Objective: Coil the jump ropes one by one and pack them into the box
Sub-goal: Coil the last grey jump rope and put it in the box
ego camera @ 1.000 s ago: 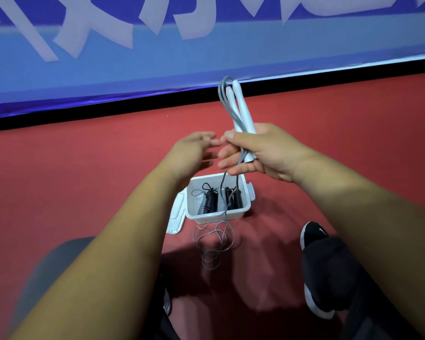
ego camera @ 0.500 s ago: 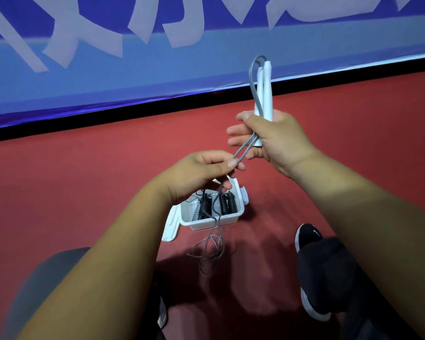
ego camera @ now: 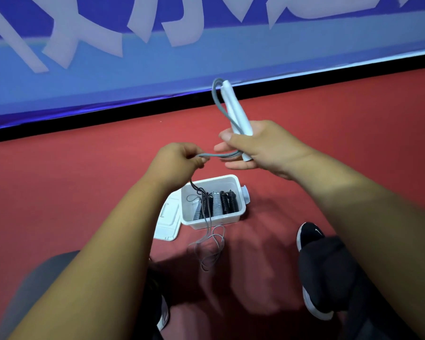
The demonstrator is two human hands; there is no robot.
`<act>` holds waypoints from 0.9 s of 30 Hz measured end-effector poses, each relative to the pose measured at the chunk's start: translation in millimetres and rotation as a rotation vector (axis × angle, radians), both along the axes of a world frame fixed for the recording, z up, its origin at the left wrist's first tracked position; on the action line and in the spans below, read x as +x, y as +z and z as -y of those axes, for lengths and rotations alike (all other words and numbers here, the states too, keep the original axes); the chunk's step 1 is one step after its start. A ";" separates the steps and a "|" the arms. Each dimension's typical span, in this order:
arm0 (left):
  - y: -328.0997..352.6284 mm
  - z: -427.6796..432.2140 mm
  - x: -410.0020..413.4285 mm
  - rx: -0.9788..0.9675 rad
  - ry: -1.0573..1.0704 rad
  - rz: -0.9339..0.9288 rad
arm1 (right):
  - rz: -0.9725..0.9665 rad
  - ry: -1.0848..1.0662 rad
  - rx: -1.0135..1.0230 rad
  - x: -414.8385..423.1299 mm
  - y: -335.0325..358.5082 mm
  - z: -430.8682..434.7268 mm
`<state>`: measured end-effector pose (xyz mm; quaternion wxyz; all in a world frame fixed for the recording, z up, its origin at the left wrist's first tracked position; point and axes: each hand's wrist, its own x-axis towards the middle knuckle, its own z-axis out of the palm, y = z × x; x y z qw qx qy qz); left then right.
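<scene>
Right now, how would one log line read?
right hand: holds white handles | left hand: pinches grey cord | box: open, coiled ropes inside

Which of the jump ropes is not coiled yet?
The grey rope with white handles, gripped by the right hand; its cord hangs loose from the left hand. The other ropes lie coiled in the white box.

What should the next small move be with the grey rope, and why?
Probably the left hand should carry the grey cord once around the white handles that the right hand grips. The cord stretches between the two hands, and much of it lies loose on the floor by the box, not yet coiled.
</scene>
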<state>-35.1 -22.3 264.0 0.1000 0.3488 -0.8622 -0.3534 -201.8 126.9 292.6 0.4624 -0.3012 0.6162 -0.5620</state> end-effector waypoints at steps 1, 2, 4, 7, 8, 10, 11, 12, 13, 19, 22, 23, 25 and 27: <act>0.0 2.5 0.6 -0.005 0.036 -0.031 | 0.017 0.048 0.023 2.2 -0.4 -1.1; 0.8 4.3 1.5 -0.002 0.065 -0.069 | 0.037 0.096 0.049 4.0 -1.2 -2.5; 2.3 7.8 2.5 0.022 0.105 -0.141 | 0.055 0.220 0.105 5.9 -2.5 -5.9; 9.5 6.6 5.0 0.095 0.086 -0.266 | 0.004 0.436 0.201 9.2 -3.8 -10.4; 13.5 3.5 5.6 0.109 0.035 -0.298 | -0.016 0.501 0.232 11.3 -4.0 -11.6; 20.1 -1.2 4.7 0.208 -0.077 -0.355 | -0.056 0.603 0.301 14.8 -4.9 -13.8; 23.3 -4.6 3.5 0.289 -0.100 -0.383 | -0.068 0.662 0.342 16.4 -5.8 -14.9; 25.6 -7.1 2.5 0.353 -0.115 -0.400 | -0.075 0.731 0.382 17.5 -7.6 -16.5; 26.5 -8.0 1.0 0.382 -0.135 -0.398 | -0.077 0.791 0.413 18.0 -10.1 -18.1; 28.7 -13.2 -0.7 0.468 -0.297 -0.333 | -0.055 0.906 0.454 17.5 -6.3 -22.3; 31.6 -15.0 -0.5 0.454 -0.299 -0.307 | -0.149 0.956 0.446 16.2 -4.2 -21.8; 32.5 -14.9 0.2 0.451 -0.302 -0.298 | -0.168 0.951 0.437 16.9 -5.0 -21.3; 34.7 -14.0 2.4 0.464 -0.313 -0.277 | -0.199 0.924 0.418 18.7 -6.9 -21.7; 37.9 -13.4 4.8 0.470 -0.322 -0.237 | -0.219 0.897 0.416 19.8 -7.8 -21.7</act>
